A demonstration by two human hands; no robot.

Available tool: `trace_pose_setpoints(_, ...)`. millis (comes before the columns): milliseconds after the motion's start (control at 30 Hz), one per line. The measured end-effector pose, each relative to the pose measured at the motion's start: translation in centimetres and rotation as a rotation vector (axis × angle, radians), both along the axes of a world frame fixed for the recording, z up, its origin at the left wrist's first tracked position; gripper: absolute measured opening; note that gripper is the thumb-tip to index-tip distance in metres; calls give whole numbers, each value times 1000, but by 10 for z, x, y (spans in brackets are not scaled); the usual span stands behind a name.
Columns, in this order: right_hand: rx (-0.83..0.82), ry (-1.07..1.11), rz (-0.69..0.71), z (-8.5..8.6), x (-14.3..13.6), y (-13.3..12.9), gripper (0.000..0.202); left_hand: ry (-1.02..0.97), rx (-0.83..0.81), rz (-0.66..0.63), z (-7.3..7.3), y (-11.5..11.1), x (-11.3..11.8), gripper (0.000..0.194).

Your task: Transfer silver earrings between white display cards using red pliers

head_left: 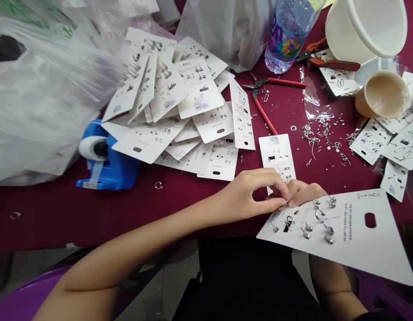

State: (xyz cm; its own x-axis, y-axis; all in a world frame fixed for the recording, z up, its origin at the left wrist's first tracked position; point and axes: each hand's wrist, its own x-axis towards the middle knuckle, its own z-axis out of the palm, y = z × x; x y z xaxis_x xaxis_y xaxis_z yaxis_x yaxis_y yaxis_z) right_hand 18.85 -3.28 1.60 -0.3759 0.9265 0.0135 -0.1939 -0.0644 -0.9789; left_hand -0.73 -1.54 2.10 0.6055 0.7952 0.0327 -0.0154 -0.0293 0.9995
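My right hand [304, 194] grips a large white earring card [370, 240] from behind, its fingertips showing over the far edge. Metal studs and small hoops [328, 232] are fixed in the card, and a slot is cut near its right end. My left hand [249, 196] reaches across to that edge, thumb and forefinger pinched together close to the right fingertips. Whatever tiny piece lies in the pinch is too small to name. Just beyond both hands lies a narrower earring card [276, 149], partly covered by the fingers.
A heap of earring cards [199, 98] covers the back left beside a blue tape dispenser [117, 165] and plastic bags [49, 98]. Red-handled pliers [264, 102] and loose metal bits [323, 133] lie beyond. A bottle [286, 40], white bucket [366, 31] and cup [382, 96] stand back right.
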Motion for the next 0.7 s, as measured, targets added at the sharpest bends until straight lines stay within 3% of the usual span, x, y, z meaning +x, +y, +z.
trace_pose_setpoints(100, 113, 4, 90, -1, 2, -6, 18, -3, -9, -27, 3, 0, -1, 3)
trace_pose_setpoints(300, 185, -33, -13, -8, -1, -18, 22, 15, 49, -51, 6, 0, -1, 6)
trace_pose_setpoints(367, 186, -9, 31, -8, -1, -17, 23, 27, 81, -51, 7, 0, 0, 6)
trace_pose_setpoints(500, 174, 110, 78, -10, 6, -7, 19, 50, 196, -83, 12, 2, 2, 3)
trace_pose_setpoints(633, 354, 309, 137, -14, 14, 1, 22, 184, 351, -35, 21, 10, 6, 8)
trace_pose_setpoints(700, 342, 340, 27, -12, 18, -1, 22, 308, 476, 48, 22, 18, 10, 7)
